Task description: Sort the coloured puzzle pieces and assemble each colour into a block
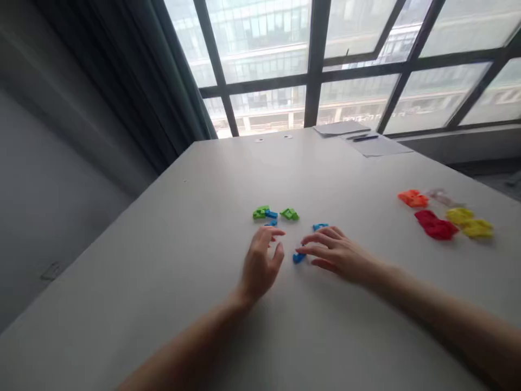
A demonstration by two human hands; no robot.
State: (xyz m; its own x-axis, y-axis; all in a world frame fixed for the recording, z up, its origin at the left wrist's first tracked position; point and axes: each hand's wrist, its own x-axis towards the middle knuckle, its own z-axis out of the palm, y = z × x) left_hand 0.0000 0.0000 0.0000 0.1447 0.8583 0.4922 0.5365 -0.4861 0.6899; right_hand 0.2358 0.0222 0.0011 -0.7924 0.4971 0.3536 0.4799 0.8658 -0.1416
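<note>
My left hand (262, 263) hovers over or rests on the white table, its thumb and fingers apart with nothing between them. Just beyond its fingertips lies a small blue piece (272, 222), partly hidden by the hand. To the right, my right hand (340, 254) has its fingers spread, and one fingertip touches or covers the edge of a curved blue piece (298, 258). Another blue piece (320, 226) lies just behind the right hand's knuckles. Farther back are a green piece (261, 212) with a blue piece (271, 214) against it, and a second green piece (290, 214).
On the right of the white table (195, 228) sit orange pieces (413, 198), red pieces (436, 225), yellow pieces (470, 222) and a pale, blurred item (443, 196). Papers (378, 145) with a dark pen (365, 138) lie at the far edge, before the windows.
</note>
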